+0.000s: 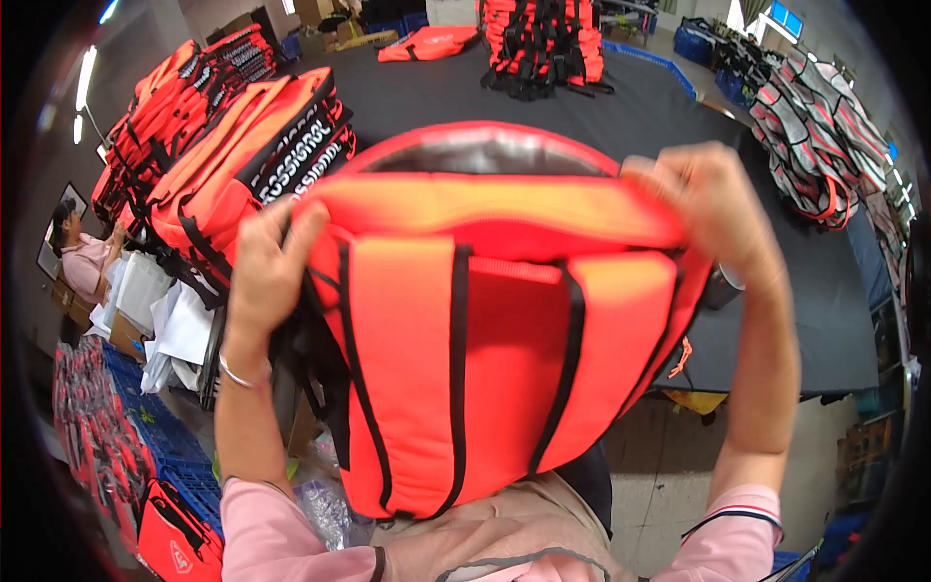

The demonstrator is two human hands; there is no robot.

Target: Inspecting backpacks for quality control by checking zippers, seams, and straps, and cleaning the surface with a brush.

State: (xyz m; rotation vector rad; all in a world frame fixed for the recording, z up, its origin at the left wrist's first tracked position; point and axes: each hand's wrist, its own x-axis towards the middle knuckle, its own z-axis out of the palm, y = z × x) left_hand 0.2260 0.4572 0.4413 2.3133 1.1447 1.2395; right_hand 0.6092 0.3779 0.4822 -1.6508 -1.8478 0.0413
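A bright red-orange backpack [514, 359] with black piping is held up in front of my body, its two padded shoulder straps facing me. Its top gapes, and a dark shiny lining [485, 153] shows inside the far rim. My left hand [272, 257] grips the upper left corner, thumb on the near side. At the upper right corner, my right hand [703, 199] is curled over the top edge, slightly blurred. The bag's lower end rests near my lap; its far side is hidden.
Stacked orange bags [252, 145] fill the dark table's left side. More orange bags with black straps [543, 44] stand at the far edge. Grey-and-red pieces [815, 136] are heaped at right. Blue crates [175, 456] stand lower left. A person [82, 247] is at far left.
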